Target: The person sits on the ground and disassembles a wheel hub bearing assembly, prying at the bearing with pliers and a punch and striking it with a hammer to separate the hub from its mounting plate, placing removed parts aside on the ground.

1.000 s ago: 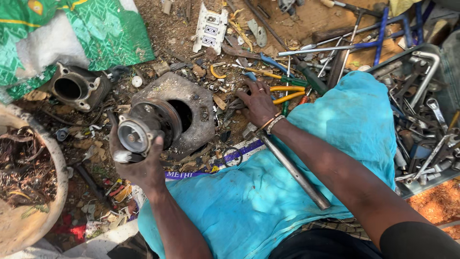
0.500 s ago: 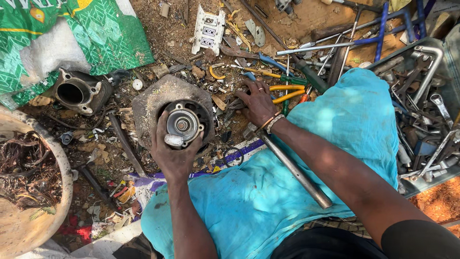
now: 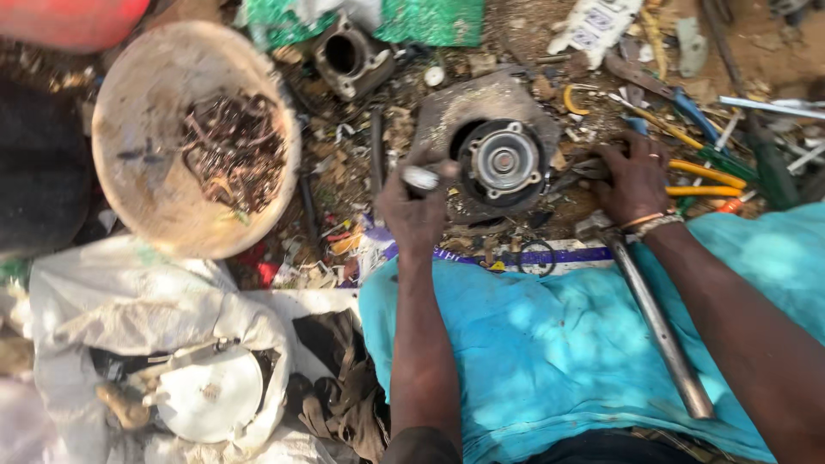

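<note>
The round metal hub (image 3: pixel 503 163) is seated face-up in the grey housing (image 3: pixel 481 112), just right of the left hand (image 3: pixel 414 210), whose fingers are curled around a small silvery piece (image 3: pixel 421 178), while the right hand (image 3: pixel 632 176) is pressed down, fingers bent, on the hub's far side.

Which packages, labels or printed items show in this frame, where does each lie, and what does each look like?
Green woven sack: top edge, green with white patches.
White printed card: top right on the dirt, rectangular, small dark panels.
Printed strip: at the blue cloth's upper edge, white with a purple band.
White plastic sack: lower left, crumpled.
</note>
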